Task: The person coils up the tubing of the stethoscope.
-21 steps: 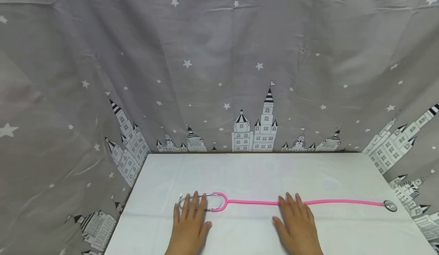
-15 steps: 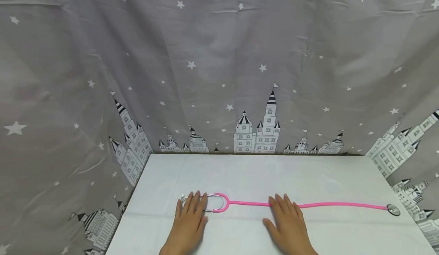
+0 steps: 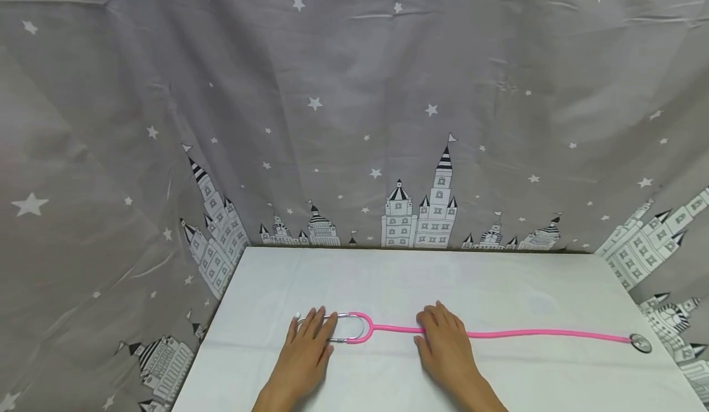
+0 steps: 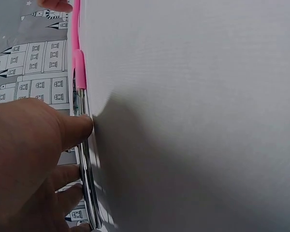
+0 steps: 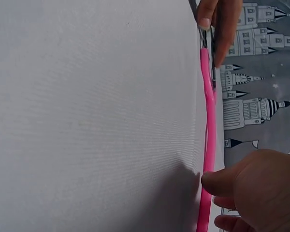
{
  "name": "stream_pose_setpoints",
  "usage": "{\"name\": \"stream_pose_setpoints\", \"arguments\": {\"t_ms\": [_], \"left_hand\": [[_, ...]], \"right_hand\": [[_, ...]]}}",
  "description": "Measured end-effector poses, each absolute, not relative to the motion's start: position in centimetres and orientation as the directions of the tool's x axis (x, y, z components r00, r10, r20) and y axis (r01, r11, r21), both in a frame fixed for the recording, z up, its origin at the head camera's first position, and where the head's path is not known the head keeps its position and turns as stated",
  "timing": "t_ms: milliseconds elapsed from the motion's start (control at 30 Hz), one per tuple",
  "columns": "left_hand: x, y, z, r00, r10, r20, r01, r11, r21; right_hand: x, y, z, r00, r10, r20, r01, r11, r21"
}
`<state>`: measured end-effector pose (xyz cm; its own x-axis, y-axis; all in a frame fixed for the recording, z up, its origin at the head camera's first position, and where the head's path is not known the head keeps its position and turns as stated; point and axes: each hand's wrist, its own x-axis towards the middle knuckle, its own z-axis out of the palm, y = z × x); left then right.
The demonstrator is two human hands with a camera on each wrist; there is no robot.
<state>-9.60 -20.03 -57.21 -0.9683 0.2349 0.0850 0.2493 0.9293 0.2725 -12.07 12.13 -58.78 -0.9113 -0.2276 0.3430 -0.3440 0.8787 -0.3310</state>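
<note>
A stethoscope (image 3: 515, 333) with pink tubing lies stretched across the white table, its round metal chest piece (image 3: 640, 343) at the right end. My left hand (image 3: 301, 359) rests over the metal ear tubes (image 3: 339, 340), fingers fairly straight and slightly spread; they partly hide the ear ends. In the left wrist view its thumb (image 4: 79, 129) lies against the metal tube. My right hand (image 3: 447, 347) holds the pink tube right of the fork, fingers bent over it. The right wrist view shows that thumb (image 5: 220, 182) against the tube, fingers beyond partly hidden.
A grey curtain (image 3: 343, 61) printed with stars and castles hangs behind and beside the table (image 3: 421, 282). White tabletop extends behind the stethoscope and in front of it.
My right hand has slid left along the tube toward the fork, and its fingers have bent over the tube. My left hand stays on the ear tubes. The head view has shifted slightly.
</note>
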Motion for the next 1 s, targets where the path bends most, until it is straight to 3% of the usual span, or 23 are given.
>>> {"name": "stream_pose_setpoints", "arguments": {"t_ms": [333, 633, 1000], "left_hand": [[-9.8, -19.7, -57.2, -0.973, 0.226, 0.055, 0.232, 0.935, 0.269], [-10.8, -20.1, -57.6, -0.941, 0.26, 0.217, 0.304, 0.932, 0.199], [-11.6, -20.3, -57.3, -0.89, 0.355, 0.288, 0.42, 0.883, 0.209]], "right_hand": [[-13.0, 11.8, -58.8, -0.904, -0.227, 0.362, -0.343, 0.89, -0.299], [-12.4, 11.7, -57.5, -0.876, -0.256, 0.408, -0.381, 0.887, -0.262], [-11.6, 12.6, -54.9, -0.813, -0.242, 0.529, -0.443, 0.848, -0.292]]}}
